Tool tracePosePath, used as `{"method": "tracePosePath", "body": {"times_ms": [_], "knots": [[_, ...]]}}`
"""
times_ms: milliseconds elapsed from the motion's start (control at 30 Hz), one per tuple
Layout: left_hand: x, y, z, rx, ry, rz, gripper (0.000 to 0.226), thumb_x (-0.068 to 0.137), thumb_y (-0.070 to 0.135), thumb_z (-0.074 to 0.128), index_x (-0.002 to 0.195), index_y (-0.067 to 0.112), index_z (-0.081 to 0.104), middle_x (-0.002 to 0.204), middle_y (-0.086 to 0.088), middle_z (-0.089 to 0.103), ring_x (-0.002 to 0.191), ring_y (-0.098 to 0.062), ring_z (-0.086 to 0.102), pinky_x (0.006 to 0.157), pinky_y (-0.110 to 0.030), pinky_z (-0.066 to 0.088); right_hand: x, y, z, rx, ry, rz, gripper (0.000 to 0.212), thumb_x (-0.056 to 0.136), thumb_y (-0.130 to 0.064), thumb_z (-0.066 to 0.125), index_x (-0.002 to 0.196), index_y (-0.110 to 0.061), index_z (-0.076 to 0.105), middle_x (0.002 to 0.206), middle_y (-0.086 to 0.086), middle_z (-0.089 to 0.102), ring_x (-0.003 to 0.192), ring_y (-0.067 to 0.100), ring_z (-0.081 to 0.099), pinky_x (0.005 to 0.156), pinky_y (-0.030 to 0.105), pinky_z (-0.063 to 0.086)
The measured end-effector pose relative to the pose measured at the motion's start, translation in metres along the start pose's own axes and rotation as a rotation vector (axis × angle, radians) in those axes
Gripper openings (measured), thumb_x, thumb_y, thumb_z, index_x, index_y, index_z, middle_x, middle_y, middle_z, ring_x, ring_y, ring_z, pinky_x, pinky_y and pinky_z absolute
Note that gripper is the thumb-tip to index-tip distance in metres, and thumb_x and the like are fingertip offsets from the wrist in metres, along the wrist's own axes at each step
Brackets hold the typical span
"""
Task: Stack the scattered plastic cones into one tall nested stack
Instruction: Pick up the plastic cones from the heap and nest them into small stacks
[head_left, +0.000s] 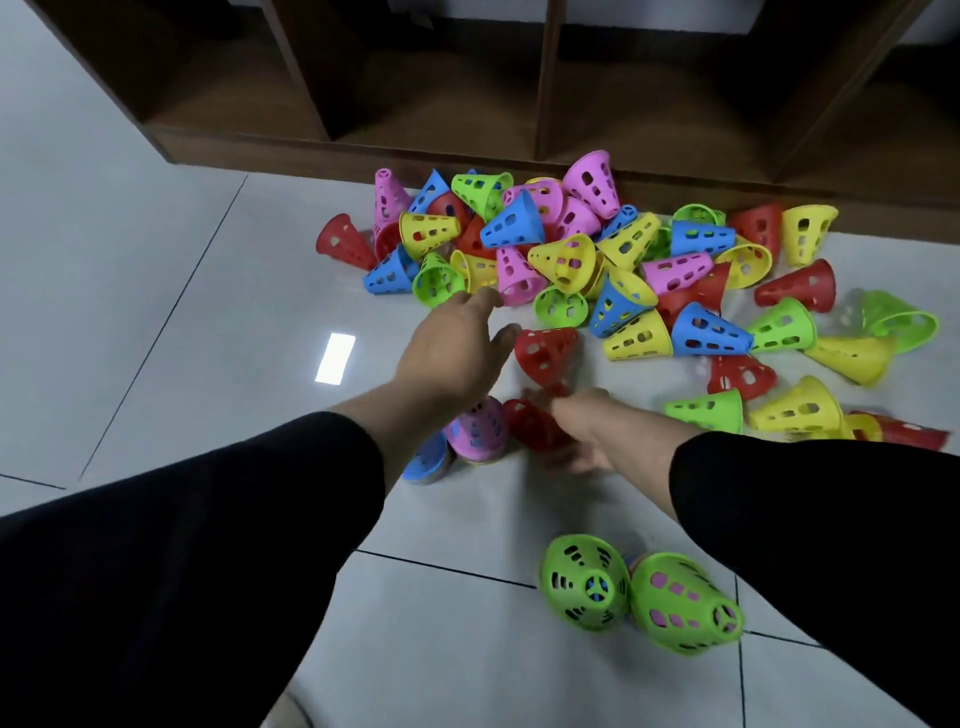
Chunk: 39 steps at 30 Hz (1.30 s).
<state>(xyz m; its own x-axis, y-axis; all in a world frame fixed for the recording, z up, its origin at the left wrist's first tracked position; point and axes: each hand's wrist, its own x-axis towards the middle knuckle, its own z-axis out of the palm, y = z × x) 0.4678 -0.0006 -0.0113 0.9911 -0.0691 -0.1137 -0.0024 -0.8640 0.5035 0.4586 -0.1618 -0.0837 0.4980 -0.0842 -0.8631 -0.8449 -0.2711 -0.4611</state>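
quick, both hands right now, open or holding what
Left hand: open, fingers extended toward the loose red cone, not gripping it.
Right hand: grips a red cone on the floor stack; blurred.

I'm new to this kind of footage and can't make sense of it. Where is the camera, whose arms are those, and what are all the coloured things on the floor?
There is no machine here. A camera worn on a person's head looks forward and down, so the two arms in black sleeves are the wearer's own. The left hand reaches out, fingers fairly straight, towards a red cone lying at the near edge of the pile. The right hand has its grip on another red cone, beside a lying stack of nested cones with a pink one on the outside. The scattered pile is holed plastic cones in red, yellow, blue, green and pink, on a pale tiled floor before a dark wooden shelf unit. Two green cones lie nearest the camera.
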Motion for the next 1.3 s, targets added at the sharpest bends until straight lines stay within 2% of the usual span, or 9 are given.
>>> {"method": "tracePosePath", "body": {"times_ms": [133, 267, 367, 467, 633, 767, 933, 1133, 1300], "knots": [[0.038, 0.014, 0.016, 0.107, -0.126, 0.039, 0.050, 0.098, 0.041, 0.054, 0.141, 0.017, 0.048, 0.131, -0.014, 0.058, 0.115, -0.033, 0.057, 0.094, -0.042, 0.049, 0.042, 0.016, -0.002, 0.082, 0.055, -0.087, 0.093, 0.039, -0.050, 0.079, 0.121, -0.012, 0.056, 0.100, 0.015, 0.070, 0.078, 0.033, 0.072, 0.051, 0.055, 0.057], [0.062, 0.030, 0.040, 0.255, -0.244, 0.052, 0.044, 0.097, 0.036, 0.056, 0.133, 0.010, 0.053, 0.126, -0.013, 0.061, 0.113, -0.032, 0.057, 0.087, -0.039, 0.047, 0.019, 0.011, -0.013, 0.120, 0.037, -0.112, 0.052, 0.066, -0.040, 0.075, 0.108, -0.013, 0.062, 0.096, 0.012, 0.076, 0.075, 0.029, 0.075, 0.062, 0.044, 0.060], [0.077, 0.037, 0.062, 0.352, -0.357, -0.011, 0.028, 0.097, 0.032, 0.055, 0.113, 0.009, 0.059, 0.100, -0.009, 0.063, 0.095, -0.030, 0.059, 0.072, -0.035, 0.045, 0.001, 0.011, -0.036, 0.026, 0.056, -0.230, 0.019, 0.083, -0.033, 0.070, 0.090, -0.015, 0.068, 0.084, 0.005, 0.075, 0.076, 0.025, 0.072, 0.059, 0.040, 0.057], [0.085, 0.046, 0.080, 0.427, -0.463, -0.011, 0.029, 0.097, 0.039, 0.052, 0.097, 0.010, 0.059, 0.075, -0.001, 0.049, 0.082, -0.025, 0.056, 0.067, -0.032, 0.044, -0.007, 0.012, -0.063, 0.026, 0.084, -0.300, 0.015, 0.082, -0.031, 0.072, 0.084, -0.017, 0.067, 0.089, 0.011, 0.074, 0.084, 0.028, 0.071, 0.072, 0.051, 0.060], [0.081, 0.060, 0.091, 0.567, -0.547, 0.081, 0.027, 0.092, 0.037, 0.058, 0.103, 0.013, 0.063, 0.074, -0.001, 0.050, 0.082, -0.025, 0.057, 0.071, -0.031, 0.049, -0.020, 0.010, -0.088, 0.095, 0.055, -0.331, 0.014, 0.085, -0.025, 0.071, 0.094, -0.017, 0.064, 0.098, 0.012, 0.071, 0.092, 0.027, 0.068, 0.081, 0.049, 0.058], [0.080, 0.063, 0.049, 0.206, -0.474, -0.002, 0.036, 0.087, 0.035, 0.072, 0.110, 0.011, 0.060, 0.090, -0.003, 0.063, 0.078, -0.021, 0.057, 0.062, -0.028, 0.044, -0.036, -0.008, -0.094, 0.008, 0.095, -0.443, 0.041, 0.065, -0.038, 0.077, 0.103, -0.028, 0.064, 0.102, 0.004, 0.070, 0.100, 0.024, 0.069, 0.087, 0.048, 0.058], [0.043, 0.026, -0.058, -0.243, -0.363, -0.018, 0.052, 0.079, 0.034, 0.081, 0.123, 0.021, 0.057, 0.110, 0.001, 0.067, 0.099, -0.020, 0.063, 0.089, -0.038, 0.054, -0.078, -0.044, -0.072, -0.324, 0.035, -0.708, 0.045, 0.073, -0.027, 0.082, 0.109, -0.030, 0.057, 0.099, -0.004, 0.069, 0.089, 0.011, 0.065, 0.082, 0.031, 0.055], [-0.048, -0.047, -0.099, -0.318, -0.191, -0.094, 0.042, 0.080, 0.028, 0.080, 0.114, 0.024, 0.056, 0.097, 0.011, 0.063, 0.086, -0.008, 0.060, 0.073, -0.023, 0.046, -0.114, -0.055, -0.002, -0.729, 0.077, -0.940, 0.051, 0.075, -0.032, 0.079, 0.117, -0.025, 0.051, 0.110, -0.002, 0.058, 0.097, 0.017, 0.059, 0.085, 0.034, 0.048], [-0.091, -0.073, -0.043, -0.371, -0.125, -0.107, 0.044, 0.078, 0.020, 0.078, 0.116, 0.026, 0.055, 0.108, 0.008, 0.057, 0.094, -0.009, 0.056, 0.077, -0.017, 0.041, -0.104, -0.038, 0.024, -0.915, 0.110, -0.831, 0.057, 0.079, -0.031, 0.079, 0.127, -0.020, 0.050, 0.122, 0.005, 0.054, 0.107, 0.023, 0.058, 0.090, 0.031, 0.045]]}}
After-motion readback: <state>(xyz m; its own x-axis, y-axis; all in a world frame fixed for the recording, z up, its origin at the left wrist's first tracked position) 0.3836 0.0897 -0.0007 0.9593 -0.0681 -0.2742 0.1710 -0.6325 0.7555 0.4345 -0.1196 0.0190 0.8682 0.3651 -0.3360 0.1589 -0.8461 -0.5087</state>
